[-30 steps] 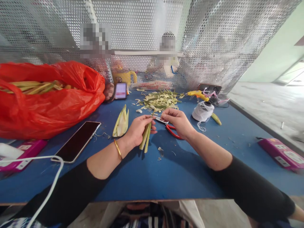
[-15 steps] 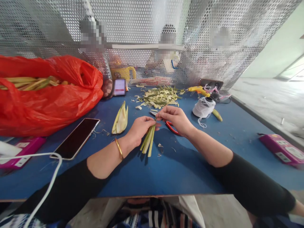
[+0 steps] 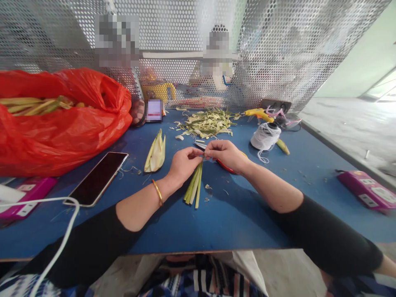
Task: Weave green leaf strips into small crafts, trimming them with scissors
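A small bundle of pale green stalks (image 3: pixel 194 186) hangs fanned out below my fingertips, its loose ends toward me. My left hand (image 3: pixel 185 164) is closed in a pinch on the top of the bundle. Fingertips nearly touching it, my right hand (image 3: pixel 225 154) pinches at the same top end; what lies between its fingers is too small to make out. Red-handled scissors (image 3: pixel 225 166) lie partly hidden beneath my right hand. Left of my hands stands a cream and green leafy bundle (image 3: pixel 155 153).
A red bag (image 3: pixel 64 140) of stalks and a phone (image 3: pixel 97 178) are at left. Behind my hands lies a peelings pile (image 3: pixel 210 123). At right are a white thread spool (image 3: pixel 265 137), a yellow glue gun (image 3: pixel 259 114) and a purple power strip (image 3: pixel 368 189). A perforated screen (image 3: pixel 182 37) stands behind.
My right hand has shifted slightly left and down, closer to my left fingertips. The stalk bundle hangs a little lower. The whole view has shifted slightly.
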Motion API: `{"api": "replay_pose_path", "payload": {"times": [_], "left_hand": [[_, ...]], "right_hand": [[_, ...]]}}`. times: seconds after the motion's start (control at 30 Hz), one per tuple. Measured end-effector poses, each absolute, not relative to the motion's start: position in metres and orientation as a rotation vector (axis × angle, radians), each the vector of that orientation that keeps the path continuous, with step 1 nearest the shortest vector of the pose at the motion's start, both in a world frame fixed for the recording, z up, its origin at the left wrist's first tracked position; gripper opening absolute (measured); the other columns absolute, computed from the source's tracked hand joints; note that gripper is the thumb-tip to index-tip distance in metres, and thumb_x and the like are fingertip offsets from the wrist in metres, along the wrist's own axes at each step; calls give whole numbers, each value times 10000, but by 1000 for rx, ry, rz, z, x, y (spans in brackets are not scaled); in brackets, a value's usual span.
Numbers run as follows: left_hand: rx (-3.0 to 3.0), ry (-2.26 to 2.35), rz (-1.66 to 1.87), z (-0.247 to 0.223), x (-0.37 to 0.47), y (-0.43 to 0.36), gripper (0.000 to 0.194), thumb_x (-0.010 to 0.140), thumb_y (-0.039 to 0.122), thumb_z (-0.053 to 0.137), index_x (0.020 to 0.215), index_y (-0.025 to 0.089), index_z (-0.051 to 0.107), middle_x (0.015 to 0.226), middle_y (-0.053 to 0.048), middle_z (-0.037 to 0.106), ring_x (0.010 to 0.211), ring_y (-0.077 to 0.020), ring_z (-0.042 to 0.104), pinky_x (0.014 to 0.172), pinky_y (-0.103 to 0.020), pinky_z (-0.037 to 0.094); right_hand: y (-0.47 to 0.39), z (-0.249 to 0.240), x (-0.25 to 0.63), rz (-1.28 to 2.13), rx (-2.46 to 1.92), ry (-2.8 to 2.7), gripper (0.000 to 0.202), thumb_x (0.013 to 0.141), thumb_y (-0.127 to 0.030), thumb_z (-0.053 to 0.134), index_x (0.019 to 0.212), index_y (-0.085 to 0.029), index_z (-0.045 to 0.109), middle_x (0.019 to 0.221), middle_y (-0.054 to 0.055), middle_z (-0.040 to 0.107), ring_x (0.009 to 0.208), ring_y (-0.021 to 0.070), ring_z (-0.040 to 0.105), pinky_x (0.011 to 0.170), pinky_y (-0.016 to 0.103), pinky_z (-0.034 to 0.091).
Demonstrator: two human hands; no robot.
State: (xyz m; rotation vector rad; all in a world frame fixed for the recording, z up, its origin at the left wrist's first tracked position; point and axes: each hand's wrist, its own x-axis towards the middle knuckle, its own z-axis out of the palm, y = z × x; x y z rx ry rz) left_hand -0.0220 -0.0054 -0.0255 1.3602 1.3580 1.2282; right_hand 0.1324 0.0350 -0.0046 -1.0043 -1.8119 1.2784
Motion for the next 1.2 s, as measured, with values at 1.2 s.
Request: {"api": "replay_pose_path", "payload": {"times": [1.2], "left_hand": [[942,1330,1239,-23,-25,6,191,792,107,549,609,150,581,474,41,472,421,-61,376,409,-179,243]], "right_hand": [[40,-10,135,1443,-861,-1885,206,794,-299,675,687,-183,543,670,0,661,620,126,652,596,252,483]]}}
